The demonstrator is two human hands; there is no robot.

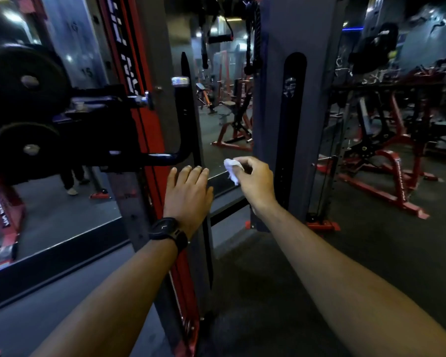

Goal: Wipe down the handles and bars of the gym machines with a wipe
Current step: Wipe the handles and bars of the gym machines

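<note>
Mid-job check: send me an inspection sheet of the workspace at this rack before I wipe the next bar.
Surface: black curved bar on the red and grey upright; the wipe is not on it.
Job's things: white wipe, crumpled, pinched in the right hand.
Clutter: nothing seen.
Grippers: left hand open, fingers straight, just below the bar, contact unclear; watch on its wrist.
Cables: hanging handle and black rope overhead.
Surroundings: weight plates at left, grey column, red-framed machines, a person's legs.
</note>
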